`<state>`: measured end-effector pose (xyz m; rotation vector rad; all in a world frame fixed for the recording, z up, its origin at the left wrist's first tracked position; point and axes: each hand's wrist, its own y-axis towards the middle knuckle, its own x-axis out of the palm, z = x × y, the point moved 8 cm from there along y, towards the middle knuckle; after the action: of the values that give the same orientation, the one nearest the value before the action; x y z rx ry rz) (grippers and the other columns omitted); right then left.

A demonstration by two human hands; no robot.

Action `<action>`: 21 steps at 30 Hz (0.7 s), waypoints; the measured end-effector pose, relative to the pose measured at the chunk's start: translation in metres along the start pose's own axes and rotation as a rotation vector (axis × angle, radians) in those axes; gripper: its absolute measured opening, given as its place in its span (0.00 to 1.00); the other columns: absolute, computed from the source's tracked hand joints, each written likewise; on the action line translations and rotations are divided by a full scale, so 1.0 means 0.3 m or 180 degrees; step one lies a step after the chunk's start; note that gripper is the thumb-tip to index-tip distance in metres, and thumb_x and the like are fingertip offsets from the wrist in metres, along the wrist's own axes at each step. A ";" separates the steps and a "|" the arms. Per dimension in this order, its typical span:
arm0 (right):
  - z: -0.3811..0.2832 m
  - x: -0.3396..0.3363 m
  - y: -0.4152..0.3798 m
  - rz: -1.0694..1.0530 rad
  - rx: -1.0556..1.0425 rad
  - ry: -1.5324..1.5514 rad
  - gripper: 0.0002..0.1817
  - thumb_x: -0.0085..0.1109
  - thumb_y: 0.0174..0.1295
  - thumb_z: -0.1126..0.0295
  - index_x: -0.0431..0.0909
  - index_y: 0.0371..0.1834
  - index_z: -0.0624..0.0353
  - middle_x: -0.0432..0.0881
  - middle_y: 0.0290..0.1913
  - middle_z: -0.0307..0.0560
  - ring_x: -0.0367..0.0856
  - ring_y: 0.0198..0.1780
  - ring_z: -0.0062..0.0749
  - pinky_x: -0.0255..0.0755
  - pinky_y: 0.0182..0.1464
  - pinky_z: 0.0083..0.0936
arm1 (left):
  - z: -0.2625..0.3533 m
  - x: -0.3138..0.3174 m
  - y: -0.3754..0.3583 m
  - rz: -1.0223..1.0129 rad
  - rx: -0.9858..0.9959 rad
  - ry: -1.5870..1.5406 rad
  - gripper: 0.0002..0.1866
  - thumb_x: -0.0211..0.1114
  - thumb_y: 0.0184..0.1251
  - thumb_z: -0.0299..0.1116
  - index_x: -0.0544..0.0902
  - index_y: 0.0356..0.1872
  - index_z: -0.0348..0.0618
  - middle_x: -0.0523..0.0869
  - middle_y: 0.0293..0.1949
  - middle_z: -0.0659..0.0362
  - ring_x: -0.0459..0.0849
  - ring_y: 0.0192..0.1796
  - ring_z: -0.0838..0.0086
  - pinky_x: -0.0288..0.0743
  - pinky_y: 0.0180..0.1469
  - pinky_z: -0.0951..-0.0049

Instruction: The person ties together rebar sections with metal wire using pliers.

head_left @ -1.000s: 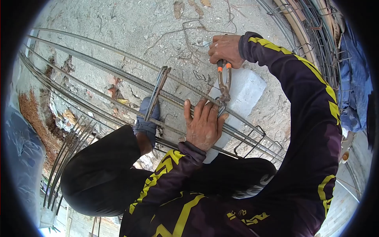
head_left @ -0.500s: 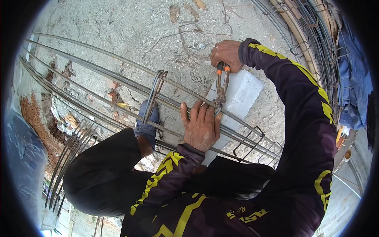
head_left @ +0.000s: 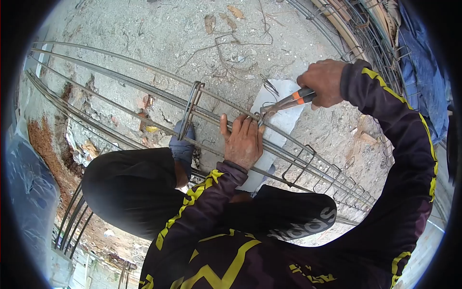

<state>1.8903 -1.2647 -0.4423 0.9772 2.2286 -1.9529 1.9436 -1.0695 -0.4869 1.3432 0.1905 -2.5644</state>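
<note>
My right hand (head_left: pixel 325 83) is closed around the black and orange handles of a pair of pincers (head_left: pixel 287 102). Their jaws are at the upper bar of a rebar cage (head_left: pixel 159 98), next to a stirrup; the wire there is too small to make out. My left hand (head_left: pixel 244 143) lies palm down over the cage, its fingers curled over the bars close to the jaws and one finger sticking out at the left. Another stirrup (head_left: pixel 191 110) stands around the bars farther left, above my shoe (head_left: pixel 183 142).
A pale block (head_left: pixel 283 94) lies under the cage. Loose wire (head_left: pixel 219 48) is scattered on the rough ground. More rebar and a blue tarp (head_left: pixel 423 62) are at upper right. Clear plastic sheeting (head_left: pixel 29 188) hangs at left, near several bar ends (head_left: pixel 72 219).
My right hand has swung right and slightly down with the pincers, so their handles now slant out to the right instead of upward. My left hand stays on the bars.
</note>
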 end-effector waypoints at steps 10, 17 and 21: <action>-0.049 0.197 -0.121 0.0222 0.0998 0.0966 0.14 0.67 0.57 0.62 0.83 0.42 0.57 0.86 0.35 0.54 0.85 0.43 0.52 0.77 0.48 0.43 | -0.012 0.017 -0.010 -0.0020 -0.0031 -0.0160 0.12 0.63 0.68 0.34 0.82 0.44 0.34 0.84 0.46 0.53 0.76 0.61 0.60 0.36 0.75 0.37; 0.016 0.296 -0.058 0.0514 0.1199 0.1113 0.12 0.68 0.47 0.61 0.84 0.33 0.55 0.84 0.26 0.50 0.85 0.36 0.49 0.76 0.43 0.43 | -0.019 0.038 -0.024 -0.0090 -0.0010 -0.0246 0.14 0.62 0.69 0.35 0.81 0.46 0.34 0.84 0.48 0.52 0.75 0.62 0.60 0.35 0.75 0.36; 0.028 0.300 -0.047 0.0429 0.1109 0.1249 0.13 0.70 0.45 0.60 0.85 0.32 0.54 0.84 0.26 0.51 0.85 0.36 0.50 0.77 0.45 0.39 | -0.013 0.022 -0.023 -0.0099 -0.0065 -0.0322 0.14 0.62 0.69 0.35 0.81 0.46 0.33 0.83 0.48 0.52 0.74 0.62 0.58 0.35 0.75 0.36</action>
<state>1.8085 -1.2335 -0.4682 1.6333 1.9420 -2.2976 1.9412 -1.0631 -0.4944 1.2093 0.2203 -2.6408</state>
